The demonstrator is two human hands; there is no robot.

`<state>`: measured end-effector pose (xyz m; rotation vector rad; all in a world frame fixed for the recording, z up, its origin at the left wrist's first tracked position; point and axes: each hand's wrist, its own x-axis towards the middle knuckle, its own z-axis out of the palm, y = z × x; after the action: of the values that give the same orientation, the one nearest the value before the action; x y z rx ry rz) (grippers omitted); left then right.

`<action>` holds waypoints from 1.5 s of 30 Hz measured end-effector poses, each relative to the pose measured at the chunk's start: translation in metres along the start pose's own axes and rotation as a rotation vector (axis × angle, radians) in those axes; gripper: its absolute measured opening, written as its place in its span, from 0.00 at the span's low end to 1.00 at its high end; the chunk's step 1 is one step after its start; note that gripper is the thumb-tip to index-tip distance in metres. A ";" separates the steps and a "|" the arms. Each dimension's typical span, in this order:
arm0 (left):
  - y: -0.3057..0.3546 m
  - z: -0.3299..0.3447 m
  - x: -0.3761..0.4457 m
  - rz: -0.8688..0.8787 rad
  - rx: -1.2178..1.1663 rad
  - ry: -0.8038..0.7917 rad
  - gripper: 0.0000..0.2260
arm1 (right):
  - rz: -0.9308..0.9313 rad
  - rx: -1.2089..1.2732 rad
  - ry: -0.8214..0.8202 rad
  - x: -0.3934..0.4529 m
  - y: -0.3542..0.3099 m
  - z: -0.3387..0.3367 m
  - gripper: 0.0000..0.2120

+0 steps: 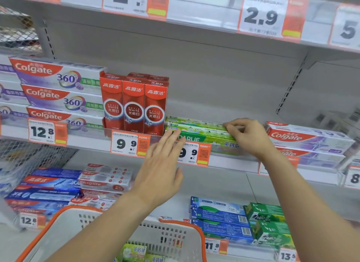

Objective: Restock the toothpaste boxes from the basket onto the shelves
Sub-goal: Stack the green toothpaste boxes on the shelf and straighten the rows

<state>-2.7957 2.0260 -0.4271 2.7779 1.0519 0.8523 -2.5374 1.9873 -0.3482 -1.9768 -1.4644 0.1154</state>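
While both hands work the middle shelf (233,160), the green Darlie toothpaste boxes (196,130) are going in flat, stacked between the fingers of one hand and the other. The right hand (247,137) curls its fingertips over the right end of the top green box and pinches it, and the left hand (161,174) is spread wide, fingers straight, tips just touching the left end of the stack as if to nudge it square! A few green boxes look to be placed already, so the job is under way, but it is not finished: down by the forearms the basket (175,236) shows more green boxes (134,252) inside, waiting their turn. How many are left I can't tell, since the arms and the frame edge hide much of it. Plenty of room behind and above the stack, so more should fit. Just left of the left hand stand upright red Optic White boxes (134,105), close enough to catch a careless push, and beyond them stacked Colgate 360 boxes (62,94). Just right of the right hand lie more Colgate boxes (309,139), touching distance from the wrist. The 9.9 price tag (192,154) sits under the left fingertips, partly covered. Below the arms, blue boxes (220,220) and green cartons (268,222) fill the lower shelf.
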 end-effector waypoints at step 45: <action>-0.145 0.054 -0.330 -0.840 -0.418 -1.038 0.25 | 0.499 0.206 -1.432 -0.313 -0.002 0.344 0.30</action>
<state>-3.0581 1.9378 -0.6643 1.6790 1.3345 -0.4000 -2.8057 1.8685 -0.7090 -2.0058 -1.4574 2.1278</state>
